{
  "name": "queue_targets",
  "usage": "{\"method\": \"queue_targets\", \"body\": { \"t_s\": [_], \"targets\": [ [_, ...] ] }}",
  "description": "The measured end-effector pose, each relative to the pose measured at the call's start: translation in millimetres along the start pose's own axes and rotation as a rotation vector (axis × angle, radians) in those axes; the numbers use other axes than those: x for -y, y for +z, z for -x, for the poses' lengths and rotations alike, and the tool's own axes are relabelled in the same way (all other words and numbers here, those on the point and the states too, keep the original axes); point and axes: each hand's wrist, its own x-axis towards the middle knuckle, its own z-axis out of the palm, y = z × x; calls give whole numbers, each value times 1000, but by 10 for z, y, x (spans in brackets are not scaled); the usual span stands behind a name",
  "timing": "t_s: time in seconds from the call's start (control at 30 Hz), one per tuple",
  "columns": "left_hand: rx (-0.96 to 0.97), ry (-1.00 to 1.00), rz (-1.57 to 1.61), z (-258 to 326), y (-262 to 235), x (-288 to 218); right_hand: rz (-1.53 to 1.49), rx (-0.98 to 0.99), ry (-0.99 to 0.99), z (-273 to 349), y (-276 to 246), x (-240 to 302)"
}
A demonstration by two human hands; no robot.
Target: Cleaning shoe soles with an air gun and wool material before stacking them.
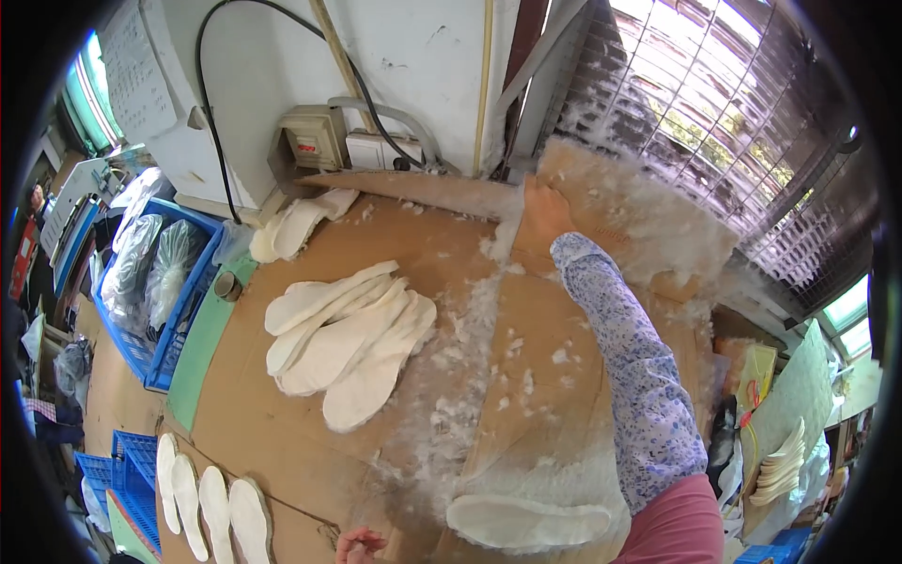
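Observation:
My right hand (545, 214) reaches to the back of the cardboard-covered table, its fingers closed at the edge of an upright cardboard flap (629, 211) coated in white fluff. Whatever it may grip there is hidden. At the lower edge, my left hand (362, 543) is partly cut off; its fingers are loosely bent and a little apart, with nothing visible in them. A single white insole (528, 523) lies near the front, right of the left hand. In the middle, left of my right arm, several cream insoles (352, 343) are piled in a loose fan.
Several insoles (214, 508) lie in a row at front left, and a few more (305, 224) at back left. A blue crate (155, 362) holds plastic-wrapped bundles. Fluff (451, 423) litters the cardboard (310, 451). Wire mesh (695, 103) stands behind at right; a black cable (202, 103) hangs on the wall.

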Motion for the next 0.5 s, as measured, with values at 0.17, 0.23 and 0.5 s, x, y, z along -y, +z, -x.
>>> {"method": "queue_targets", "body": {
  "t_s": [0.17, 0.23, 0.5],
  "targets": [
    [-52, -70, -55, -12, 78, -97, -108, 13, 119, -53, 69, 216],
    [-25, -74, -5, -44, 48, -76, -168, 77, 104, 16, 108, 298],
    [156, 5, -314, -380, 684, -257, -359, 508, -510, 458, 728, 471]
  ]
}}
